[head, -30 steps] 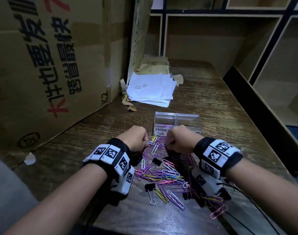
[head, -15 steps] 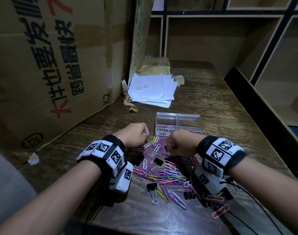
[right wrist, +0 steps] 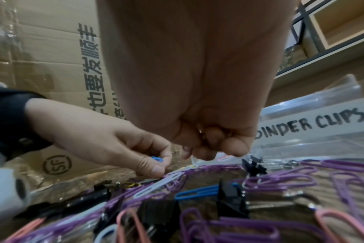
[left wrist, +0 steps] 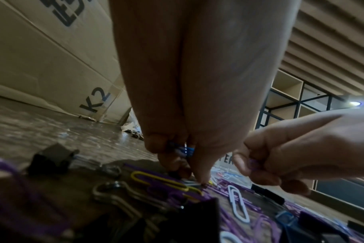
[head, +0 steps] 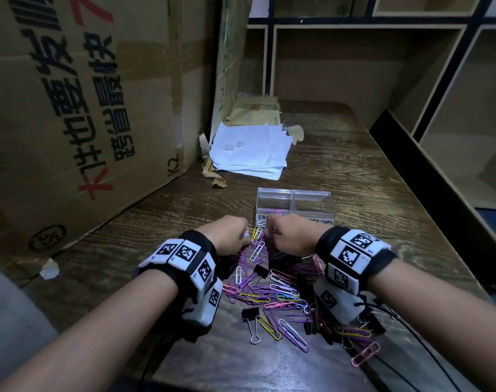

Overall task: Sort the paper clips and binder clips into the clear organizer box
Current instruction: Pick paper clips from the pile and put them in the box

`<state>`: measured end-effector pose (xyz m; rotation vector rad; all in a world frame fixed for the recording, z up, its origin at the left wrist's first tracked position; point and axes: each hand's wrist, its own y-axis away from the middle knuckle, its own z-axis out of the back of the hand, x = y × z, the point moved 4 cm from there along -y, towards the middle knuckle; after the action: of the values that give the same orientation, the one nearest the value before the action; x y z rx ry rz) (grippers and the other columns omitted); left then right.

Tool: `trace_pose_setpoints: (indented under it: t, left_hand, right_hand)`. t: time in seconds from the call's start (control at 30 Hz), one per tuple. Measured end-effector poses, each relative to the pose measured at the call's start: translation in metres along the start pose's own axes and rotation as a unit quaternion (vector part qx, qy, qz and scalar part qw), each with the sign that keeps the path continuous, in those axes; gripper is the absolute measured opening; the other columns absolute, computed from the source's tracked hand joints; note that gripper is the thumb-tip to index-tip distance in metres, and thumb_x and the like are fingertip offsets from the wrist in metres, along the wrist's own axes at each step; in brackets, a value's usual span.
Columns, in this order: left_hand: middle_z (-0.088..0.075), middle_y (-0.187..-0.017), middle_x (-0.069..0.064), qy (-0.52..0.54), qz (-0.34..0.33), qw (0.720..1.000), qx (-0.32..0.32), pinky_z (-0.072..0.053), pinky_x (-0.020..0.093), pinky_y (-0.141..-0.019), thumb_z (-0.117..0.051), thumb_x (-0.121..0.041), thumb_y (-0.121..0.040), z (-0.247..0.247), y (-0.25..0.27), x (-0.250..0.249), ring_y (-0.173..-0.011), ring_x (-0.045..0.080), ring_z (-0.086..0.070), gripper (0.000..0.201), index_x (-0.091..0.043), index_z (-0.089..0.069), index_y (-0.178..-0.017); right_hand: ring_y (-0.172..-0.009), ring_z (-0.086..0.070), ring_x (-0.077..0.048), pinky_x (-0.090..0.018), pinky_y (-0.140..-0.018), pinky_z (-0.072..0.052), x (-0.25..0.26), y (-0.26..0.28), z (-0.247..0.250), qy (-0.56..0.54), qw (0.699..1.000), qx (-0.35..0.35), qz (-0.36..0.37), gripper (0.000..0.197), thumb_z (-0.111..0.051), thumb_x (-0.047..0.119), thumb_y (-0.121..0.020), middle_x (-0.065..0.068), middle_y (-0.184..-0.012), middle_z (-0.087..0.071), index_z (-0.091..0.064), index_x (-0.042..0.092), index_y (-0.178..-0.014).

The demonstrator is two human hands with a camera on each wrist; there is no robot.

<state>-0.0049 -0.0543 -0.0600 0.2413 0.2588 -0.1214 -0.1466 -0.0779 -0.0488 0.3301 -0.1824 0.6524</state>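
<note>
1. Head view: both hands work at the centre of the frame, over the far edge of a mixed pile of paper clips (head: 265, 292) and black binder clips (head: 251, 315) on the desk (head: 354, 176). The left hand (head: 229, 236) and right hand (head: 290, 236) are curled, knuckles up. The clear organizer box (head: 293, 205) sits just beyond them.

2. Left wrist view: the left fingers (left wrist: 166, 148) pinch a small blue bunch (left wrist: 182, 148), apparently paper clips. At right, the other hand holds something purple (left wrist: 254, 162).

3. Right wrist view: the right fingers (right wrist: 214, 139) are curled tight; their contents are hidden. The "BINDER CLIPS" label (right wrist: 314, 123) marks the compartment at right.

4. Advice: drop gathered paper clips into the other compartment, checking that no binder clips ride along.
</note>
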Motion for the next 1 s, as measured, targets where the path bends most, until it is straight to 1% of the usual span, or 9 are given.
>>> trace_pose_setpoints:
  t: [0.07, 0.17, 0.3, 0.4, 0.6, 0.67, 0.8, 0.9, 1.0]
  left_hand:
    - [-0.061, -0.099, 0.005, 0.021, -0.003, 1.000, -0.004, -0.040, 0.028, -0.074, -0.060, -0.028, -0.095, 0.000, 0.000, 0.003, -0.094, 0.025, -0.059, 0.022, -0.009, -0.057, -0.107]
    - [-0.056, -0.085, -0.003, 0.027, -0.003, 1.000, -0.015, -0.038, 0.024, -0.071, -0.067, -0.026, -0.091, 0.001, 0.000, 0.005, -0.083, 0.019, -0.055, 0.021, -0.012, -0.062, -0.105]
    - [-0.063, -0.102, 0.005, -0.025, -0.003, 1.000, 0.008, -0.044, 0.027, -0.080, -0.059, -0.019, -0.096, -0.002, -0.001, -0.001, -0.093, 0.019, -0.058, 0.014, -0.011, -0.066, -0.104]
    - [-0.059, -0.113, 0.009, -0.044, -0.006, 0.999, 0.018, -0.048, 0.039, -0.093, -0.056, -0.020, -0.096, -0.004, 0.000, -0.002, -0.106, 0.028, -0.059, 0.009, -0.014, -0.058, -0.102]
    - [-0.057, -0.089, -0.006, 0.015, -0.025, 1.000, 0.009, -0.043, 0.031, -0.074, -0.059, -0.019, -0.095, 0.010, 0.006, -0.002, -0.087, 0.019, -0.056, 0.008, -0.019, -0.052, -0.092]
    - [-0.062, -0.091, -0.005, 0.092, -0.049, 0.994, -0.033, -0.046, 0.026, -0.072, -0.062, -0.018, -0.094, 0.025, 0.008, -0.008, -0.086, 0.016, -0.061, 0.008, -0.018, -0.054, -0.094]
    - [-0.065, -0.091, -0.003, 0.182, -0.091, 0.963, -0.175, -0.050, 0.024, -0.068, -0.065, -0.019, -0.092, 0.059, 0.001, -0.029, -0.081, 0.013, -0.064, 0.008, -0.020, -0.057, -0.095]
    - [-0.066, -0.091, -0.002, 0.178, -0.094, 0.957, -0.210, -0.048, 0.024, -0.070, -0.068, -0.018, -0.090, 0.066, -0.016, -0.042, -0.085, 0.014, -0.064, 0.009, -0.020, -0.060, -0.093]
    - [-0.068, -0.096, 0.001, 0.171, -0.082, 0.961, -0.200, -0.051, 0.027, -0.076, -0.069, -0.017, -0.089, 0.061, -0.027, -0.047, -0.090, 0.017, -0.065, 0.011, -0.016, -0.064, -0.099]
  right_hand:
    - [-0.106, -0.058, -0.027, -0.034, -0.088, -0.048, 0.002, -0.001, -0.004, 0.002, 1.000, 0.012, 0.008, 0.024, -0.051, 0.026, -0.090, -0.007, -0.112, -0.061, -0.053, 0.018, -0.112]
    - [-0.093, -0.057, -0.021, -0.034, -0.084, -0.050, 0.006, -0.003, -0.006, 0.023, 0.998, 0.011, 0.053, 0.023, -0.066, 0.040, -0.084, 0.001, -0.097, -0.058, -0.056, 0.025, -0.097]
    - [-0.088, -0.058, -0.023, -0.037, -0.080, -0.053, 0.005, -0.003, -0.008, 0.040, 0.998, 0.009, 0.041, 0.022, -0.066, 0.037, -0.086, 0.000, -0.092, -0.058, -0.050, 0.028, -0.075]
    - [-0.080, -0.055, -0.022, -0.034, -0.070, -0.050, 0.000, 0.001, -0.010, 0.017, 0.999, 0.007, 0.028, 0.013, -0.060, 0.026, -0.090, 0.003, -0.084, -0.056, -0.049, 0.025, -0.083]
    - [-0.084, -0.059, -0.016, -0.032, -0.079, -0.051, -0.012, 0.015, -0.005, -0.015, 0.998, 0.032, 0.050, 0.016, -0.058, 0.014, -0.089, 0.008, -0.086, -0.061, -0.055, 0.029, -0.088]
    - [-0.082, -0.059, -0.013, -0.031, -0.079, -0.050, -0.013, 0.020, 0.006, -0.045, 0.997, 0.013, 0.055, 0.014, -0.057, 0.016, -0.091, 0.006, -0.088, -0.064, -0.059, 0.030, -0.092]
    - [-0.072, -0.053, -0.004, -0.018, -0.062, -0.041, -0.020, 0.017, 0.046, -0.128, 0.984, -0.119, 0.033, 0.010, -0.055, 0.018, -0.096, 0.013, -0.082, -0.057, -0.060, 0.022, -0.103]
    - [-0.080, -0.056, -0.014, -0.024, -0.068, -0.040, -0.028, 0.003, 0.066, -0.111, 0.977, -0.180, -0.007, 0.014, -0.054, 0.019, -0.096, 0.004, -0.089, -0.059, -0.057, 0.016, -0.109]
    - [-0.095, -0.059, -0.024, -0.028, -0.077, -0.041, -0.032, -0.010, 0.064, -0.082, 0.985, -0.143, -0.042, 0.024, -0.055, 0.019, -0.094, -0.004, -0.101, -0.060, -0.053, 0.012, -0.118]
